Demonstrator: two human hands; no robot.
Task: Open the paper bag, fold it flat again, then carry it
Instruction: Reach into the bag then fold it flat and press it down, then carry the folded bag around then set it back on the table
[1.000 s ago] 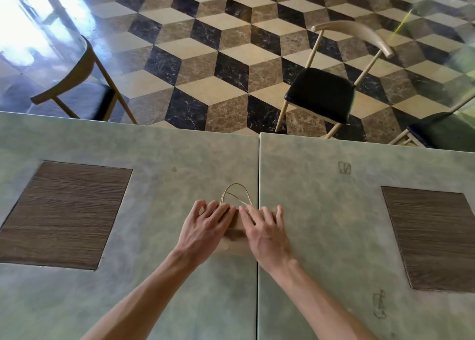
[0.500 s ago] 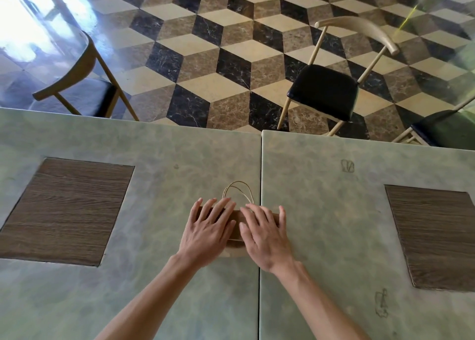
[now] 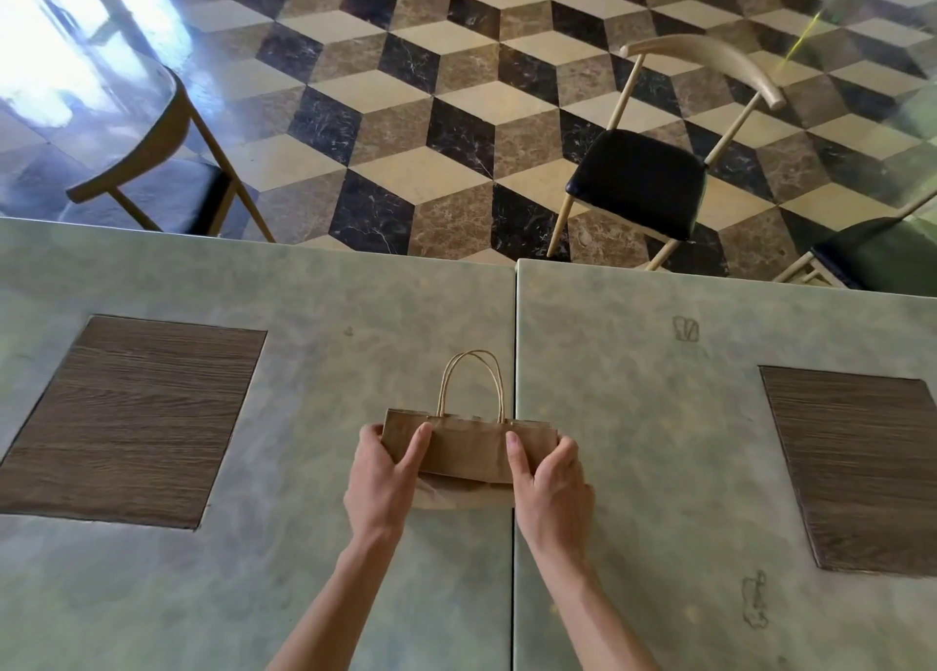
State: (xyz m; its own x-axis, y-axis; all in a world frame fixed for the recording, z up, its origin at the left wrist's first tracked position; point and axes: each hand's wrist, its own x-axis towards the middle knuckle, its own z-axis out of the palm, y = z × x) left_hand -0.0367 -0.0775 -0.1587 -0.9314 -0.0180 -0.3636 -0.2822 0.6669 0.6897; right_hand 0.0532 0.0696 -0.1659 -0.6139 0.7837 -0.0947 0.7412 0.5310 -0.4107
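In the head view, the flattened paper bag (image 3: 466, 450) is now gripped at its two ends, the left hand (image 3: 385, 478) and right hand (image 3: 550, 483) having been shifted from pressing flat on top of it. Fingers are curled round each end, thumbs on top, handles (image 3: 471, 381) lying on the bench (image 3: 304, 594). Folding is judged finished, carrying next.

Two pale green marbled tables (image 3: 659, 417) stand pushed together, their edges meeting in a straight seam down the middle. Each top has a dark wood-grain rectangle set into it, one at the left (image 3: 132, 419) and one at the right (image 3: 862, 467). Beyond the tables, a floor (image 3: 431, 112) of black, brown and cream tiles forms a cube pattern. A wooden chair with a black seat (image 3: 636, 178) stands on it, another chair (image 3: 167, 163) at the left, a third (image 3: 882, 259) partly visible at the right edge.
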